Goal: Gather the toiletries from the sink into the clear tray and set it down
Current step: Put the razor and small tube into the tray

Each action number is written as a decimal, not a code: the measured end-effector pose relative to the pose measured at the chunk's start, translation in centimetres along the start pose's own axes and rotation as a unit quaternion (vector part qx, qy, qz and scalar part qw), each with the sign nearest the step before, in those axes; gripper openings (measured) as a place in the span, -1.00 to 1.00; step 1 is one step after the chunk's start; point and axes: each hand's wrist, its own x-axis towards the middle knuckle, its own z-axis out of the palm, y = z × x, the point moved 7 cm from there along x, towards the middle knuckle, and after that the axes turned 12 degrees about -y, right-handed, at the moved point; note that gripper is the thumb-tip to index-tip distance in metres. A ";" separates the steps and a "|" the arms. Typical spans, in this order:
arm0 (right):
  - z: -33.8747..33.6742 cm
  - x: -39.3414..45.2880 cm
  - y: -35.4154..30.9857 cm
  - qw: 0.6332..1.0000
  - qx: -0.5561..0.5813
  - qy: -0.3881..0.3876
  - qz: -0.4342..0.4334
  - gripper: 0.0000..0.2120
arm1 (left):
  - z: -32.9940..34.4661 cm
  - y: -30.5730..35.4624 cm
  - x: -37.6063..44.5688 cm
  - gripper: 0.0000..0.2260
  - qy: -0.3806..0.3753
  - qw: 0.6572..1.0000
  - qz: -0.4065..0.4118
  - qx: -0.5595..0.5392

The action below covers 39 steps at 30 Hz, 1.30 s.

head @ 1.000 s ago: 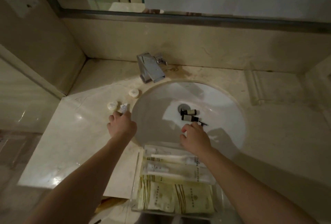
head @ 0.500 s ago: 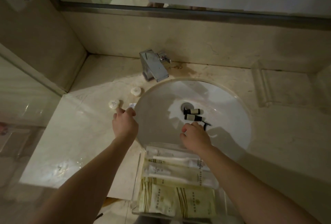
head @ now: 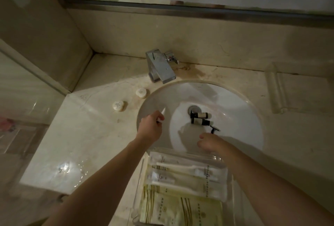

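I am mid-way through the gathering step. My left hand (head: 151, 128) hovers over the left rim of the sink (head: 235, 99), and its grip is closed around a small white tube (head: 162, 114) whose tip points up and away from the fingers. My right hand (head: 210, 142) is low in the basin near its front wall, fingers curled; I cannot tell from this view whether that grip holds anything, though the black razor (head: 214, 129) lies just beyond the knuckles. Two small dark bottles (head: 199, 118) rest side by side on the basin floor, touching the drain (head: 193, 109). The clear tray (head: 141, 198) sits on the surface at the front edge of the sink, between my forearms, and already carries wrapped toothbrush kits (head: 184, 173) and flat sachets (head: 180, 209). Two round wrapped soaps (head: 119, 106) lie on the surface left of the basin, below the tap (head: 160, 68). As I judge it, the next move calls for bringing the left hand back toward me and releasing the tube into a free part of the tray, on top of the packets if no bare floor remains. The right hand should then secure the razor by its handle, not the head, and collect the bottles one at a time, since they are likely to roll on the curved basin. The soaps remain to be picked up, if they count as part of the set, before the tray is lifted and set down.
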 end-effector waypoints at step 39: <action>-4.7 -10.0 3.3 0.839 0.429 0.325 -0.086 -0.83 | 0.0 7.0 -5.4 -0.88 -0.212 0.898 0.027 -0.385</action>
